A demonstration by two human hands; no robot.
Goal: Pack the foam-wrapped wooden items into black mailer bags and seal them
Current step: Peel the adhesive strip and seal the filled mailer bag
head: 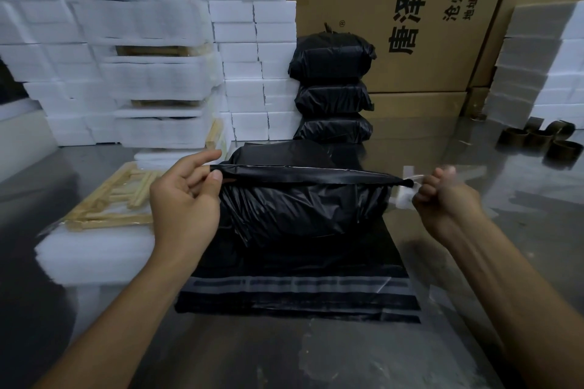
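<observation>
A filled black mailer bag [303,208] stands on a pile of flat black mailer bags [297,297] in the middle of the table. Its flap [309,174] is stretched level across the top. My left hand [185,199] pinches the flap's left end between thumb and fingers. My right hand [442,199] grips the right end together with a crumpled clear liner strip [406,191]. Three sealed black bags [331,85] are stacked behind. Bare wooden items [117,199] lie on white foam sheets [94,249] at the left.
Tall stacks of foam-wrapped items [151,73] and white foam blocks [256,50] fill the back left. Large cardboard boxes [410,9] stand behind. More foam [537,66] rises at the right, with several empty tape cores [537,139] in front of it on the shiny table.
</observation>
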